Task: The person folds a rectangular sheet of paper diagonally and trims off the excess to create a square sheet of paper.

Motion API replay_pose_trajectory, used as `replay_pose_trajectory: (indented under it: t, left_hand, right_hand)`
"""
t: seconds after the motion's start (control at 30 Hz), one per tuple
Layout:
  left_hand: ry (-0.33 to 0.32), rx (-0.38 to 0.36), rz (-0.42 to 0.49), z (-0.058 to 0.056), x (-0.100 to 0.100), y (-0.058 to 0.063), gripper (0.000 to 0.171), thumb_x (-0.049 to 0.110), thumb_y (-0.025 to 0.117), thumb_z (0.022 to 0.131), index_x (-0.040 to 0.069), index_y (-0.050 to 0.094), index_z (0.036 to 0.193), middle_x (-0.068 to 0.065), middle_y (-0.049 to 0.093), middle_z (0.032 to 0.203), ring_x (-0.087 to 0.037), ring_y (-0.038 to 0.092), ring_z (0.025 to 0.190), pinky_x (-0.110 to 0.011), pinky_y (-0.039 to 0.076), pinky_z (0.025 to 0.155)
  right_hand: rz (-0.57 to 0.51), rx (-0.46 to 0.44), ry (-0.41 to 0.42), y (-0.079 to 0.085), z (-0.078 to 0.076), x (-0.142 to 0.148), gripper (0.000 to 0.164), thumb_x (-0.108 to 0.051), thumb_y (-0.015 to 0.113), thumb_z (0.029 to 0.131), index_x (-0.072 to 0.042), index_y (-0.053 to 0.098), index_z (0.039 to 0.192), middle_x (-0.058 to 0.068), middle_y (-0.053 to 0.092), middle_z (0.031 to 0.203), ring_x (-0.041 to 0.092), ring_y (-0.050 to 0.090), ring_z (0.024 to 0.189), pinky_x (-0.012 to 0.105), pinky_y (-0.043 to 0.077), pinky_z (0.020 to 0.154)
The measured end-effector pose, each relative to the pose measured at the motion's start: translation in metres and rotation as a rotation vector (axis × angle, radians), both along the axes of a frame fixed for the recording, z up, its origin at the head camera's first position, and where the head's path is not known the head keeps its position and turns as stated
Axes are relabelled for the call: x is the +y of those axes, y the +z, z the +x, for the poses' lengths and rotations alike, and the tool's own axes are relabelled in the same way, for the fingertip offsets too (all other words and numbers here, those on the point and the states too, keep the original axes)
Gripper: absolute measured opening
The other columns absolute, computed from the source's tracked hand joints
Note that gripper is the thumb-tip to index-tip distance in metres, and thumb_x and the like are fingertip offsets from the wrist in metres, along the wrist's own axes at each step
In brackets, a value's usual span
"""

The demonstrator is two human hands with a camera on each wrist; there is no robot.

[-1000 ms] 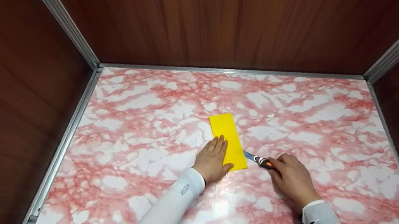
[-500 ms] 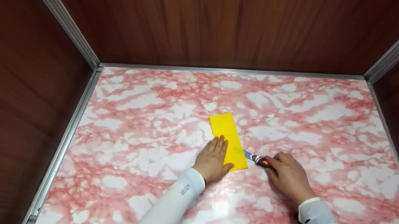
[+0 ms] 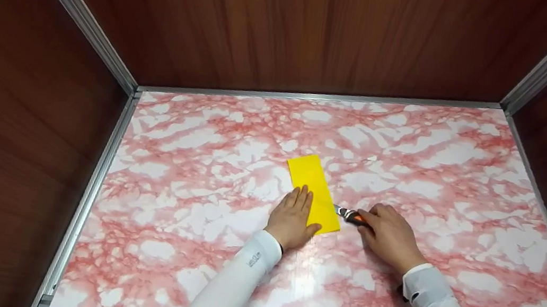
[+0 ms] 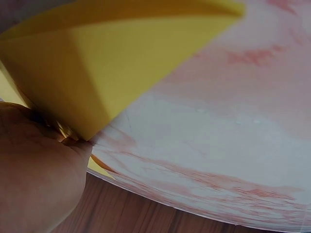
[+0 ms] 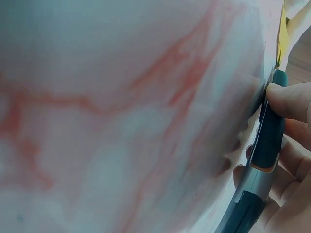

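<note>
A folded piece of yellow paper [image 3: 320, 195] lies slanted on the tabletop. My left hand [image 3: 292, 221] rests on its left part, fingers straight and thumb on the lower edge. In the left wrist view the folded paper [image 4: 97, 68] shows a layer spreading above the thumb side of that hand [image 4: 41, 165]. My right hand [image 3: 390, 237] grips the handle of a utility knife [image 3: 353, 217], dark with an orange patch. Its blade meets the paper's right edge, and the tip is hidden by the paper. In the right wrist view, thumb and fingers pinch the handle [image 5: 268, 131].
The tabletop [image 3: 201, 207] has a red and white marbled surface. Brown wood-look panels [image 3: 270, 24] stand at the back, left and right, joined by metal strips [image 3: 313, 97]. White sleeves [image 3: 228, 286] cover both forearms.
My right hand and the knife have moved left toward the paper, and less of the blade shows at its edge. The left hand and the paper have stayed in place.
</note>
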State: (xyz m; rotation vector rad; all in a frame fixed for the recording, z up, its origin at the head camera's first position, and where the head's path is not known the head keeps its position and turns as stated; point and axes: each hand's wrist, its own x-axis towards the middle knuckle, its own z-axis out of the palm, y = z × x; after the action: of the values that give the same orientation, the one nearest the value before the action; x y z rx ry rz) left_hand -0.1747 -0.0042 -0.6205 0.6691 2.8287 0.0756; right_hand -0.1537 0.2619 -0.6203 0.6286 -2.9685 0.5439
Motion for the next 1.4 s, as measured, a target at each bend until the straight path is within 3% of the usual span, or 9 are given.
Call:
replay_pose_trajectory:
  t: [0.43, 0.73, 0.9, 1.2, 1.4]
  left_hand:
    - [0.01, -0.032, -0.021, -0.003, 0.001, -0.005, 0.086, 0.063, 0.035, 0.105, 0.007, 0.009, 0.164, -0.011, 0.005, 0.171, -0.026, 0.004, 0.157, -0.037, 0.005, 0.125]
    - [0.003, -0.025, -0.014, -0.002, 0.0, -0.002, 0.085, 0.061, 0.037, 0.105, 0.006, 0.011, 0.164, -0.012, 0.006, 0.171, -0.028, 0.005, 0.157, -0.038, 0.006, 0.125]
    - [0.008, -0.029, 0.004, 0.0, 0.0, 0.001, 0.086, 0.061, 0.04, 0.104, 0.004, 0.014, 0.164, -0.013, 0.009, 0.171, -0.029, 0.007, 0.157, -0.039, 0.007, 0.125]
    - [0.019, -0.039, -0.021, -0.003, 0.0, -0.004, 0.087, 0.063, 0.038, 0.104, 0.007, 0.011, 0.164, -0.011, 0.006, 0.171, -0.027, 0.004, 0.157, -0.037, 0.005, 0.125]
    - [0.01, -0.026, -0.03, -0.004, 0.001, -0.007, 0.086, 0.064, 0.035, 0.104, 0.006, 0.01, 0.164, -0.011, 0.005, 0.171, -0.027, 0.004, 0.157, -0.036, 0.004, 0.125]
  right_hand:
    - [-0.006, 0.016, -0.016, 0.001, -0.002, 0.009, 0.041, -0.02, 0.076, 0.092, -0.003, 0.071, 0.129, 0.006, 0.059, 0.1, 0.028, 0.053, 0.09, 0.044, 0.046, 0.077]
    - [-0.019, 0.034, -0.027, 0.001, -0.002, 0.015, 0.041, -0.019, 0.077, 0.091, -0.002, 0.071, 0.128, 0.006, 0.058, 0.098, 0.028, 0.052, 0.088, 0.044, 0.045, 0.075]
    - [-0.021, 0.023, -0.032, 0.0, -0.001, 0.012, 0.042, -0.02, 0.077, 0.091, -0.001, 0.07, 0.129, 0.005, 0.057, 0.098, 0.027, 0.051, 0.089, 0.043, 0.044, 0.076]
    - [-0.024, -0.008, -0.033, 0.002, -0.008, 0.0, 0.032, -0.023, 0.077, 0.092, -0.005, 0.074, 0.119, 0.004, 0.057, 0.099, 0.026, 0.052, 0.089, 0.043, 0.045, 0.076]
    - [-0.019, -0.021, -0.042, 0.002, -0.014, -0.011, 0.033, -0.024, 0.076, 0.093, -0.007, 0.074, 0.121, 0.004, 0.057, 0.097, 0.026, 0.053, 0.089, 0.043, 0.047, 0.076]
